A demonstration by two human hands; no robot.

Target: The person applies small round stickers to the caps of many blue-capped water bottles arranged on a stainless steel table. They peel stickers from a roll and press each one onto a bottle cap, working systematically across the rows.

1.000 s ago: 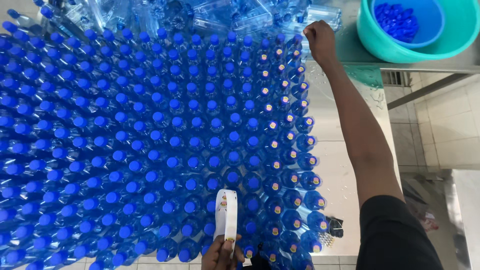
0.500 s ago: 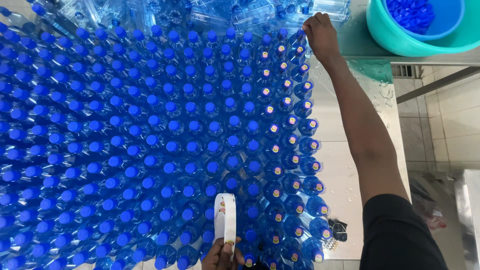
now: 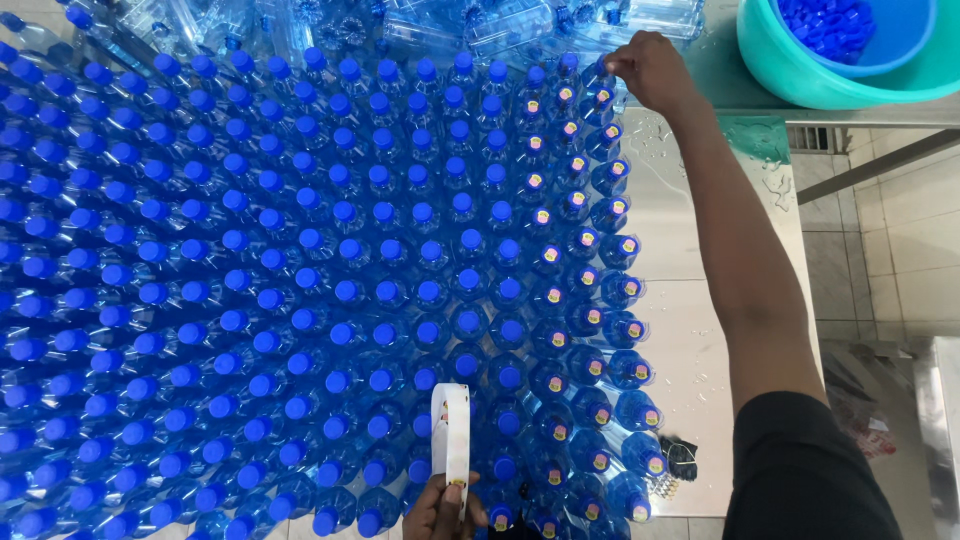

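Several upright blue-capped clear plastic bottles (image 3: 300, 300) crowd a white table (image 3: 690, 350). The two rightmost rows carry small round stickers on their caps (image 3: 590, 315). My right hand (image 3: 650, 70) reaches to the far end of those rows, fingers pinched on the cap of the last bottle (image 3: 603, 72). My left hand (image 3: 445, 510) at the near edge grips a white roll of sticker backing (image 3: 450, 425), held upright over the bottles.
A teal basin (image 3: 800, 75) holding a blue bowl of loose blue caps (image 3: 835, 25) stands at the far right. Empty uncapped bottles (image 3: 400, 25) lie piled along the far edge. Tiled floor (image 3: 890, 250) lies beyond the table's right edge.
My right hand stays at the far bottle of the right rows. The view has shifted slightly; the left hand keeps the roll in the same place.
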